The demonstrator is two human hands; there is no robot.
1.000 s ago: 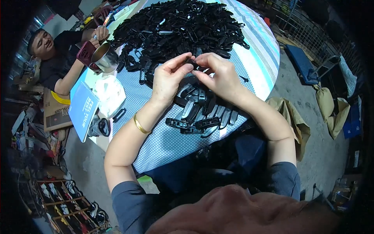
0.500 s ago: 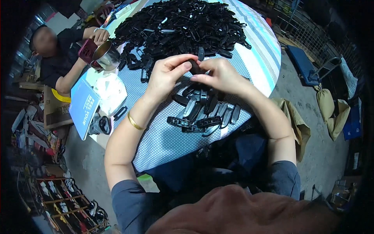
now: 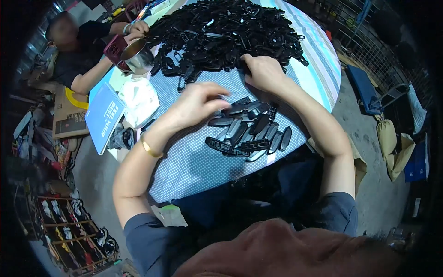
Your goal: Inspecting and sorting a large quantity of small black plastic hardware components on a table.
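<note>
A big heap of black plastic pieces (image 3: pixel 226 32) covers the far half of a round table with a blue dotted cloth (image 3: pixel 194 161). Nearer to me lies a small row of the same black pieces (image 3: pixel 251 134), side by side. My left hand (image 3: pixel 196 105), with a gold bracelet on its wrist, pinches the end of a black piece (image 3: pixel 235 109) at the top of that row. My right hand (image 3: pixel 260 71) rests at the near edge of the big heap, its fingertips curled in among the pieces and hidden.
At the table's left edge stand a metal cup (image 3: pixel 137 56), a crumpled white bag (image 3: pixel 138 99) and a blue booklet (image 3: pixel 105 117). Another person (image 3: pixel 87 51) sits there. A low shoe rack (image 3: pixel 69 226) is at lower left, tan sacks (image 3: pixel 392 138) on the floor at right.
My hands, joined over a piece in mid-air before, have parted. The left went down to the small row with a piece; the right reached forward to the big heap.
</note>
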